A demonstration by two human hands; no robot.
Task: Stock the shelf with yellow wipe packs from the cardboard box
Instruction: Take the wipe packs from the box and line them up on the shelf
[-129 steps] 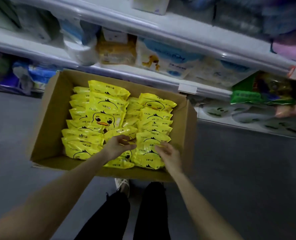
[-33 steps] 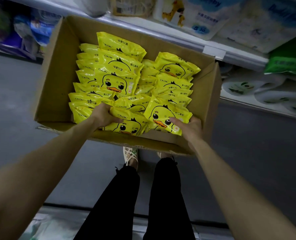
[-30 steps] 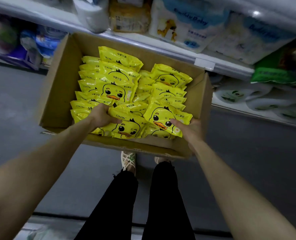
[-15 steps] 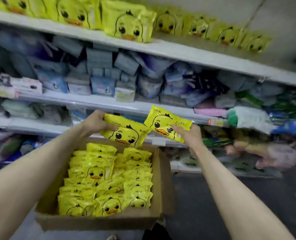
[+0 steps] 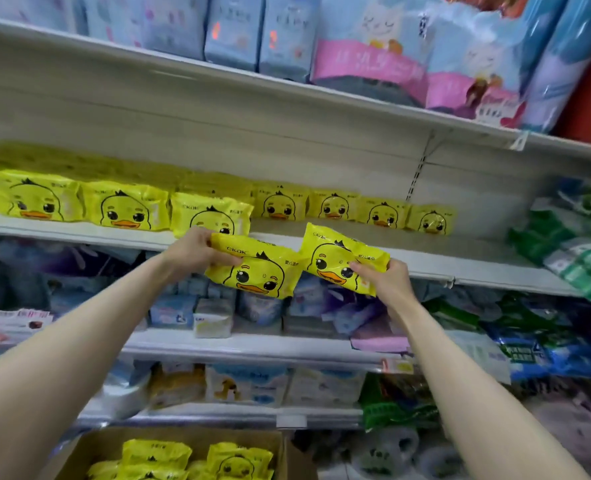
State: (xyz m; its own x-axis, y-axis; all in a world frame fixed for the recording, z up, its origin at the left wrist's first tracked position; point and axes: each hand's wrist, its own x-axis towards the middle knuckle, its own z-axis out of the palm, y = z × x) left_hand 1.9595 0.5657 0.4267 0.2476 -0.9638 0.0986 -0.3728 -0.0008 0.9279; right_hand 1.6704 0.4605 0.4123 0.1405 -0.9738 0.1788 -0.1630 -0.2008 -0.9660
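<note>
**2 yellow packs held up in front of the shelf**

The person holds 1 yellow wipe pack in each hand, both raised before the front edge of the white shelf [image 5: 425, 263]. The left hand [image 5: 192, 252] grips the left pack [image 5: 257, 271] at its left end, with the fingers curled round that end. The right hand [image 5: 389, 280] grips the right pack [image 5: 335, 256] at its lower right corner, with the thumb lying on the printed front. The right pack is at 3 o'clock of the left pack and a little higher. Their near edges meet, but whether they only touch or overlap cannot be told. Both packs are tilted, and their duck faces look toward the camera.

On the shelf behind them stands a row of shelved yellow packs [image 5: 128, 211], upright, running from 9 o'clock of the view to about 2 o'clock. The packs at the left stand near the front edge, and the 4 at the right stand deeper, near the back wall.

At 6 to 7 o'clock of the view is the open cardboard box [image 5: 90, 445], with boxed yellow packs [image 5: 240, 459] inside. At 12 o'clock blue packs [image 5: 235, 32] stand on a higher shelf. At 3 o'clock green packs [image 5: 571, 244] lie at the right end of the shelf.
</note>
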